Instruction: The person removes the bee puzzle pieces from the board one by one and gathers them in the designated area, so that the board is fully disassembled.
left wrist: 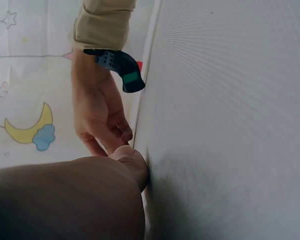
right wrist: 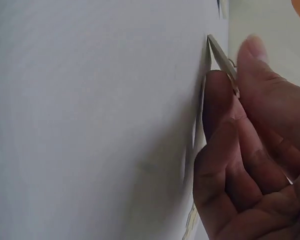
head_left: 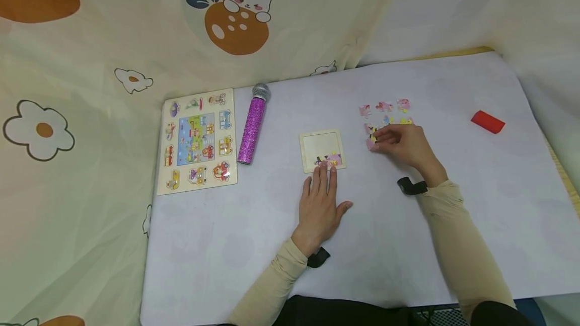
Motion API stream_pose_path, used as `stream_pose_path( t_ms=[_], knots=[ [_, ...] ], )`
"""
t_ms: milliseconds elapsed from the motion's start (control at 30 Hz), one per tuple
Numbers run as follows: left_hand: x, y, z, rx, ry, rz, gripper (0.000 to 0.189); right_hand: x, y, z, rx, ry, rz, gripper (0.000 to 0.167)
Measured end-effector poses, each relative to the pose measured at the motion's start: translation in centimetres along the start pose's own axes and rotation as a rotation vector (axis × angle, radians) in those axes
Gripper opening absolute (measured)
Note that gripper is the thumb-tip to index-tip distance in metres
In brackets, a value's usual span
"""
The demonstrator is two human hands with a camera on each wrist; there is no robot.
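Note:
A small square puzzle tray [head_left: 302, 151] with a pale rim lies in the middle of the table. A few joined puzzle pieces [head_left: 334, 158] fill part of its bottom row. My left hand [head_left: 318, 208] lies flat with straight fingers, its fingertips at the tray's near edge. To the right, my right hand [head_left: 407, 149] pinches a puzzle piece [right wrist: 221, 59] between thumb and fingers, tilted up off the table in the right wrist view. Several loose pink and yellow pieces [head_left: 384, 106] lie in rows just beyond that hand, which covers some of them.
A wooden picture board [head_left: 203, 119] with vehicle shapes lies at the left table edge. Beside it is a purple glittery microphone [head_left: 252, 127]. A red block-like object [head_left: 488, 121] sits at the far right. A printed curtain [head_left: 158, 39] hangs behind the white table [head_left: 217, 245].

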State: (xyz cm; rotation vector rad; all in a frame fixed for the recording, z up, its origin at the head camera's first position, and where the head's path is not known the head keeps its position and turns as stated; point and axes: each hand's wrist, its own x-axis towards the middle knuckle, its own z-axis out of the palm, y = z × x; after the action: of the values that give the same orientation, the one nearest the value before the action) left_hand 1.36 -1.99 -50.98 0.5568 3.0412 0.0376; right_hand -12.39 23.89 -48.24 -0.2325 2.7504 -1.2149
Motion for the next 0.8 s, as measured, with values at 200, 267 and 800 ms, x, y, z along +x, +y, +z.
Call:
stream_pose_path(
  t_ms=[200, 267, 800],
  knots=[
    [0.1, 0.0, 0.0, -0.003, -0.023, -0.003, 0.093, -0.4, 0.1, -0.7, -0.024, -0.051, -0.008, 0.033],
    [0.1, 0.0, 0.0, -0.005, -0.027, -0.003, 0.093, -0.4, 0.1, -0.9, -0.041, -0.050, -0.031, 0.034],
    [0.8, -0.7, 0.1, -0.025, 0.058, -0.005, 0.081, -0.1, 0.5, -1.3, -0.138, -0.099, -0.032, 0.034]
  ],
)
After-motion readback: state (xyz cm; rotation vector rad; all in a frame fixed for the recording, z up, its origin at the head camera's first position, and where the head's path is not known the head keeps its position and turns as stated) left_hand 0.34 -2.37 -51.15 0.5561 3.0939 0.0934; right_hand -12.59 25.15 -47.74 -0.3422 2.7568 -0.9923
